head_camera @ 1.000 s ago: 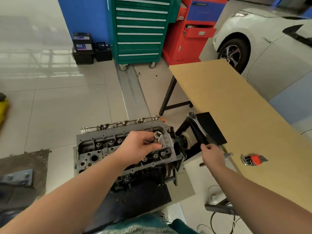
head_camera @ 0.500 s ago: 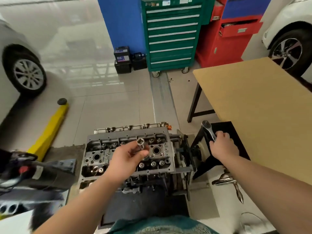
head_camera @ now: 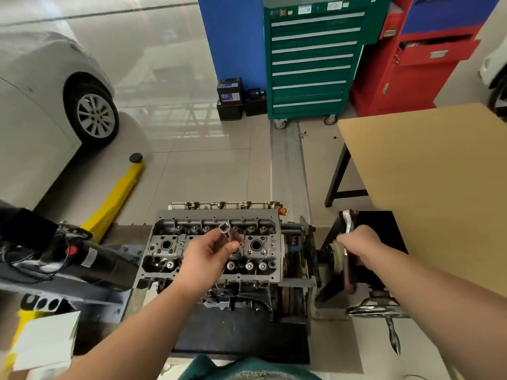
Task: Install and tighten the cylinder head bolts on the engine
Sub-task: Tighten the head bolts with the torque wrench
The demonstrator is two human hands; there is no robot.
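blurring hides the ratchet (head_camera: 349, 250) under right hand (head_camera: 359, 245).

One engine (head_camera: 214, 250); two hands (head_camera: 205, 255) (head_camera: 359, 244); one socket (head_camera: 226, 233); one ratchet (head_camera: 349, 223); two cars (head_camera: 41, 105) (head_camera: 493, 67); three tool cabinets (head_camera: 312, 58)

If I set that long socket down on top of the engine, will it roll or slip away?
Probably it would roll: the long socket, pinched by the left hand, looks round and smooth. Its polished metal may be slippery. The cylinder head is full of recesses, so it could drop into one.
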